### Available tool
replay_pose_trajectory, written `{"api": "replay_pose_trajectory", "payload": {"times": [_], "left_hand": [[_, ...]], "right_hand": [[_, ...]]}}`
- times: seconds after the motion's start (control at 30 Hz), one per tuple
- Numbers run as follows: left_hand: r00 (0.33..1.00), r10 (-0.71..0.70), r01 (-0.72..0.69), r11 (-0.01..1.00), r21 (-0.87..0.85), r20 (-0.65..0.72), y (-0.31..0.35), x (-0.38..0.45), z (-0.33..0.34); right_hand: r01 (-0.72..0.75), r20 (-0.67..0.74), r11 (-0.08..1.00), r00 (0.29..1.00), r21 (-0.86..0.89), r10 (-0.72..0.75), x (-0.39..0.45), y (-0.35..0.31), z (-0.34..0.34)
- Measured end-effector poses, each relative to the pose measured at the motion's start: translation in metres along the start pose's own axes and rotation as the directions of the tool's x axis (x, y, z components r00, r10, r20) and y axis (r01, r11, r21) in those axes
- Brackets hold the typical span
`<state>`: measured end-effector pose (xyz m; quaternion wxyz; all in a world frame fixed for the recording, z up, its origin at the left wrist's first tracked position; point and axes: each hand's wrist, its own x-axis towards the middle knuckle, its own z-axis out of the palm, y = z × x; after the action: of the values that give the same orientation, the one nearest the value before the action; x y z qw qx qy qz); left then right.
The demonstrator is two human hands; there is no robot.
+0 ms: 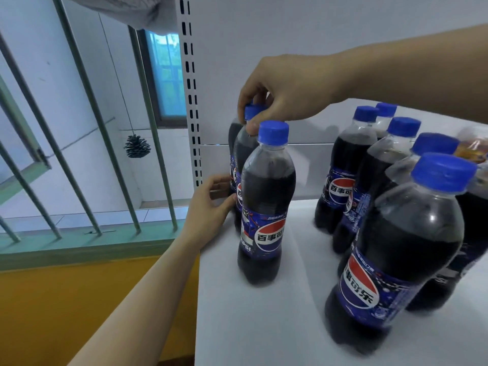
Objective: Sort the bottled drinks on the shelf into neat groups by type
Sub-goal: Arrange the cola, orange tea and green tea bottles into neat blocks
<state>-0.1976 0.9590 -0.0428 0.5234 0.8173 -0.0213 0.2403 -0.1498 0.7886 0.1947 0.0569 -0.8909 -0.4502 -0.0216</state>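
Observation:
Cola bottles with blue caps and blue labels stand on a white shelf [264, 326]. At the shelf's left edge a row of three runs front to back: the front bottle [265, 207], a middle bottle [244, 151] and a rear one mostly hidden. My right hand [287, 91] reaches in from the right and pinches the middle bottle's cap from above. My left hand [211, 207] presses against the lower side of the same row from the left, fingers lightly bent. A second group of several cola bottles [401, 247] stands at the right.
A bottle with an orange-red label [474, 145] peeks out at the far right. A perforated white upright [191, 88] bounds the shelf's left side. Beyond it are green railing bars [92, 114], a window and a hanging pine cone [137, 146].

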Motion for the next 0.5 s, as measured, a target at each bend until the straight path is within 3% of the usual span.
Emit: {"api": "replay_pose_trajectory", "payload": {"times": [0.23, 0.37, 0.43, 0.5], "left_hand": [[0.998, -0.05, 0.051, 0.998, 0.047, -0.031, 0.001, -0.012, -0.002], [0.986, 0.016, -0.02, 0.999, -0.026, -0.169, 0.023, -0.052, -0.019], [0.996, 0.083, -0.084, 0.994, -0.065, -0.028, 0.042, -0.075, -0.028], [0.978, 0.087, -0.108, 0.989, 0.106, 0.187, 0.059, -0.088, -0.027]], "right_hand": [[-0.039, 0.089, 0.997, 0.995, 0.065, 0.033, -0.011, -0.001, -0.01], [0.039, -0.114, 0.999, 0.993, -0.011, -0.04, -0.028, -0.011, -0.024], [0.111, -0.077, 0.988, 0.992, 0.103, -0.104, -0.041, -0.018, -0.031], [0.159, 0.122, 0.968, 0.975, 0.195, -0.185, -0.053, -0.025, -0.031]]}}
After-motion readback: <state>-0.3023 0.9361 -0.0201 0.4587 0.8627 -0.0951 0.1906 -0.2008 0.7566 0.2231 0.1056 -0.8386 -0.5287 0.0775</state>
